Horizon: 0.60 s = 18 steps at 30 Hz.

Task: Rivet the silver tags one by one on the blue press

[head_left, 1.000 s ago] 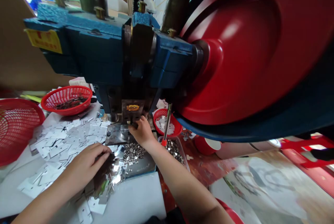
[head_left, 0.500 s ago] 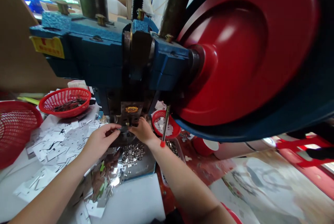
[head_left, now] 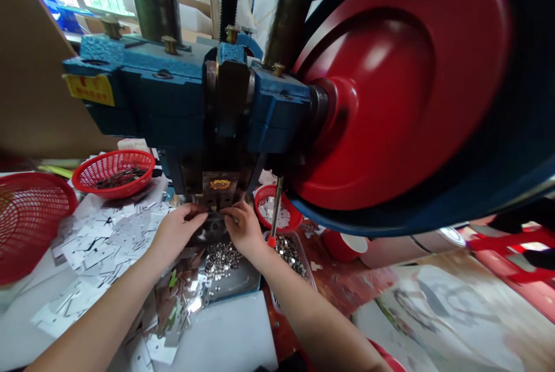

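Note:
A blue punch press (head_left: 173, 95) stands in front of me, its tool (head_left: 220, 186) just above the die block (head_left: 214, 227). My left hand (head_left: 180, 230) is at the die's left side, thumb and forefinger pinched on a thin metal plate (head_left: 213, 212). From the right, my right hand (head_left: 245, 230) has its fingers curled, with the fingertips at the plate's other end. Most of the plate is hidden by fingers and tool. Below the die lies a heap of small shiny metal pieces (head_left: 222, 259).
Flat metal plates (head_left: 99, 239) are heaped at left, beside a red basket of dark parts (head_left: 115, 173) and another red basket (head_left: 32, 222). At right are a red basket of pale pieces (head_left: 277, 210), a clear tub of small parts (head_left: 292, 256) and a large red flywheel (head_left: 390, 89).
My right hand has drawn slightly back from under the tool, and its fingers now show curled at the die's right. My left hand stays at the left side. The view has shifted slightly.

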Tool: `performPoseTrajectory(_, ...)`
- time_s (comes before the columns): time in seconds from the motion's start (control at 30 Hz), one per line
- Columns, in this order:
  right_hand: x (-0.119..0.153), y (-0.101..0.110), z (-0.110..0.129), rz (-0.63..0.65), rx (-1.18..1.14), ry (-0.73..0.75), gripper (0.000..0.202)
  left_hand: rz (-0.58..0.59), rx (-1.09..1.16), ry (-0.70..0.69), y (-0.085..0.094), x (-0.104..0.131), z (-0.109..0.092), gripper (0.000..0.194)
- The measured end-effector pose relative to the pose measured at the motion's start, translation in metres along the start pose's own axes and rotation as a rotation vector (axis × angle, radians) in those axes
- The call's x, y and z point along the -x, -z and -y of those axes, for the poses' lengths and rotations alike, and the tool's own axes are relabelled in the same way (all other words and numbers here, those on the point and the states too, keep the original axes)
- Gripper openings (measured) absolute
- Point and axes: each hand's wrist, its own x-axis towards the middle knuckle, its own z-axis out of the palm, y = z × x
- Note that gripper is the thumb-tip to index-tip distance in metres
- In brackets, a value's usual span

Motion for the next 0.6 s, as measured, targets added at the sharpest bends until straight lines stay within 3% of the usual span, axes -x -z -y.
performPoseTrajectory(0.17, 0.001, -0.002, -0.004, 0.016, 0.027, -0.005, 0.032, -0.039, -0.089, -0.02, -0.009, -0.007, -0.003, 0.029)
performPoseTrajectory(0.6, 0.003, 0.009, 0.004, 0.105, 0.373, 0.186, 0.028, -0.041, -0.142, -0.15, -0.014, -0.02, 0.021, 0.03)
